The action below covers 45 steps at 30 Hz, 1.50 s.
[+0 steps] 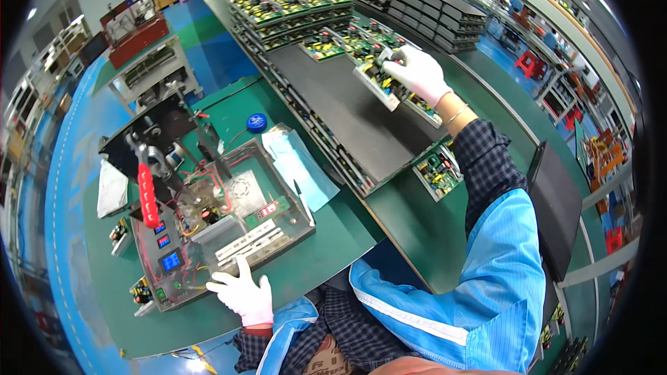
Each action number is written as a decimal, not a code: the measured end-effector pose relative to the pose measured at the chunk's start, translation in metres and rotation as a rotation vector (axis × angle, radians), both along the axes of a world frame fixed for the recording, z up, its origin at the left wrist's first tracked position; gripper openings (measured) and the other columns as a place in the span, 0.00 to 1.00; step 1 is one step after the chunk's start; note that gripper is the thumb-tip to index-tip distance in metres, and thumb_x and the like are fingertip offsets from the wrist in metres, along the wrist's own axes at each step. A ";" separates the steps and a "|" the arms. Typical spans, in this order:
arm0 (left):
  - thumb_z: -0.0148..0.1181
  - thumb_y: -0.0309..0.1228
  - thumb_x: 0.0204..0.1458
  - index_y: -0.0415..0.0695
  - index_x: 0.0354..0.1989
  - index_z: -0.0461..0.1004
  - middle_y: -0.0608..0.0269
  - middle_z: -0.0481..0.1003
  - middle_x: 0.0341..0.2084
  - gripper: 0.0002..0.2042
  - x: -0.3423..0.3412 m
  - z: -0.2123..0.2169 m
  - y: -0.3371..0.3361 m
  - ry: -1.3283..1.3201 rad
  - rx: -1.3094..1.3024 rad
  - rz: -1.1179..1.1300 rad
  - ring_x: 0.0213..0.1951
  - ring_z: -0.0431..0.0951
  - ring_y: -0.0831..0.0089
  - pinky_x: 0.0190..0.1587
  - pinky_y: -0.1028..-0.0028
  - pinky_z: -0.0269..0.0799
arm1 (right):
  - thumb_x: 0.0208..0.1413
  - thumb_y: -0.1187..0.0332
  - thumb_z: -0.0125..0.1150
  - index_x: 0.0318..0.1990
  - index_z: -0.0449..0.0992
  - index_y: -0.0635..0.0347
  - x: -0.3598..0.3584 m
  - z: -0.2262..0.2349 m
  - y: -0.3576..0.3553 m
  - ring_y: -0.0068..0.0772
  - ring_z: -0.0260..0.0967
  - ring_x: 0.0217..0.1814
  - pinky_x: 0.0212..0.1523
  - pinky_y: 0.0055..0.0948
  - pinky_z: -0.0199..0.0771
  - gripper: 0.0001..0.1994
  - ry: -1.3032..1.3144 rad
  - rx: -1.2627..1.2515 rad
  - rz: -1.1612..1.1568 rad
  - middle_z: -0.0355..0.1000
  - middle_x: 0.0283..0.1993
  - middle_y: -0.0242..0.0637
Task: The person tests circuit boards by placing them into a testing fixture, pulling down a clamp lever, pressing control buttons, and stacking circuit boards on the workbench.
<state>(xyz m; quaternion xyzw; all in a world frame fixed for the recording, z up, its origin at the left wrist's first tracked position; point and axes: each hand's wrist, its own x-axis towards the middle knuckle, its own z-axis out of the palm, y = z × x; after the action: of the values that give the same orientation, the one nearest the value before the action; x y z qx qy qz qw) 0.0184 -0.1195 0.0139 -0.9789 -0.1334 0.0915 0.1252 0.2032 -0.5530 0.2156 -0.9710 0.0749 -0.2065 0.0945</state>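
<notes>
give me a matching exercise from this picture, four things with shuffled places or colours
Things:
1. right hand
2. left hand
3. lever handle
4. small round object

Places or colours:
A. blue
B. at the front edge of the shallow box
C. red
D. on a circuit board

Pairs: 1-D, 2-B, 3-C, 4-A

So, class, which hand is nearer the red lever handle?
Left. The left hand is below and right of the red lever handle; the right hand is much farther right and ahead, gripping a circuit board.
</notes>
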 end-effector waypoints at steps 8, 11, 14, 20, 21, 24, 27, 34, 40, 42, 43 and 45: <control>0.56 0.54 0.48 0.65 0.69 0.51 0.25 0.49 0.62 0.38 -0.002 -0.010 0.007 -0.039 -0.086 -0.038 0.62 0.50 0.24 0.49 0.53 0.65 | 0.48 0.55 0.55 0.44 0.76 0.62 0.056 -0.021 0.015 0.44 0.72 0.43 0.45 0.34 0.71 0.22 0.291 -0.022 0.204 0.75 0.44 0.45; 0.56 0.54 0.48 0.64 0.69 0.51 0.24 0.49 0.62 0.38 -0.001 -0.009 0.006 -0.053 -0.078 -0.035 0.62 0.50 0.24 0.49 0.53 0.65 | 0.47 0.58 0.55 0.44 0.76 0.63 0.061 -0.018 -0.003 0.44 0.72 0.42 0.45 0.34 0.71 0.21 0.293 -0.004 0.213 0.75 0.45 0.45; 0.56 0.54 0.48 0.64 0.69 0.51 0.24 0.49 0.62 0.38 0.000 -0.009 0.003 -0.046 -0.088 -0.026 0.62 0.49 0.23 0.49 0.54 0.65 | 0.47 0.60 0.54 0.45 0.75 0.64 0.063 -0.019 -0.012 0.43 0.71 0.42 0.44 0.34 0.72 0.20 0.294 0.001 0.193 0.75 0.45 0.45; 0.56 0.54 0.48 0.64 0.69 0.52 0.24 0.48 0.62 0.38 -0.001 -0.012 0.005 -0.074 -0.085 -0.021 0.62 0.49 0.23 0.49 0.54 0.65 | 0.45 0.63 0.53 0.45 0.74 0.65 0.071 -0.030 -0.004 0.43 0.70 0.40 0.42 0.34 0.72 0.20 0.512 0.146 0.031 0.75 0.44 0.44; 0.56 0.54 0.48 0.64 0.69 0.52 0.23 0.48 0.62 0.38 -0.001 -0.012 0.005 -0.076 -0.084 -0.020 0.62 0.49 0.23 0.49 0.54 0.65 | 0.45 0.63 0.53 0.45 0.74 0.65 0.070 -0.032 -0.005 0.43 0.70 0.39 0.41 0.34 0.72 0.20 0.517 0.161 0.001 0.75 0.43 0.44; 0.56 0.54 0.48 0.64 0.69 0.52 0.23 0.48 0.62 0.38 -0.002 -0.012 0.004 -0.078 -0.082 -0.027 0.62 0.49 0.23 0.48 0.54 0.65 | 0.45 0.63 0.53 0.45 0.74 0.66 0.067 -0.038 -0.011 0.43 0.69 0.39 0.40 0.35 0.72 0.20 0.527 0.193 -0.071 0.75 0.42 0.44; 0.56 0.54 0.48 0.64 0.69 0.52 0.23 0.48 0.63 0.38 -0.001 -0.009 0.003 -0.073 -0.093 -0.029 0.62 0.49 0.23 0.49 0.54 0.65 | 0.45 0.62 0.52 0.44 0.74 0.65 0.074 -0.043 -0.012 0.44 0.70 0.38 0.40 0.36 0.71 0.19 0.380 0.026 0.033 0.75 0.40 0.45; 0.57 0.53 0.46 0.63 0.68 0.54 0.27 0.49 0.63 0.38 -0.001 -0.002 0.001 -0.081 -0.091 -0.002 0.62 0.51 0.27 0.52 0.55 0.64 | 0.49 0.60 0.51 0.40 0.75 0.64 0.101 -0.060 0.003 0.52 0.72 0.45 0.46 0.41 0.72 0.17 0.086 0.037 -0.085 0.76 0.42 0.48; 0.56 0.55 0.48 0.64 0.68 0.53 0.23 0.48 0.63 0.37 -0.001 -0.002 0.001 -0.056 -0.111 -0.013 0.62 0.50 0.24 0.49 0.54 0.64 | 0.48 0.61 0.51 0.38 0.74 0.64 0.126 -0.063 0.011 0.51 0.72 0.41 0.43 0.40 0.70 0.16 0.001 0.039 -0.194 0.76 0.38 0.48; 0.56 0.55 0.48 0.63 0.68 0.53 0.23 0.48 0.63 0.37 -0.002 -0.003 0.000 -0.071 -0.101 -0.019 0.62 0.50 0.24 0.49 0.54 0.64 | 0.48 0.61 0.51 0.38 0.74 0.64 0.131 -0.066 0.011 0.51 0.72 0.41 0.43 0.40 0.70 0.15 -0.026 0.041 -0.215 0.75 0.38 0.48; 0.56 0.55 0.48 0.63 0.68 0.53 0.23 0.48 0.63 0.37 -0.002 -0.003 0.000 -0.038 -0.109 -0.011 0.62 0.50 0.24 0.49 0.54 0.64 | 0.48 0.61 0.51 0.37 0.74 0.64 0.133 -0.068 0.010 0.52 0.72 0.41 0.43 0.40 0.70 0.15 -0.031 0.037 -0.253 0.75 0.38 0.48; 0.56 0.55 0.48 0.63 0.68 0.53 0.24 0.48 0.63 0.37 -0.003 -0.002 0.001 -0.068 -0.086 -0.026 0.62 0.50 0.24 0.49 0.54 0.64 | 0.49 0.60 0.51 0.39 0.74 0.64 0.135 -0.072 0.009 0.51 0.72 0.43 0.45 0.39 0.70 0.17 -0.023 0.056 -0.221 0.75 0.40 0.48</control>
<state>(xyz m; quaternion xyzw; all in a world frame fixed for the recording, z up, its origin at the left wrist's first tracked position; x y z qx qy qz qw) 0.0157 -0.1185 0.0115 -0.9875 -0.1207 0.0622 0.0795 0.3381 -0.5444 0.1435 -0.9514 0.1861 -0.2246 0.0992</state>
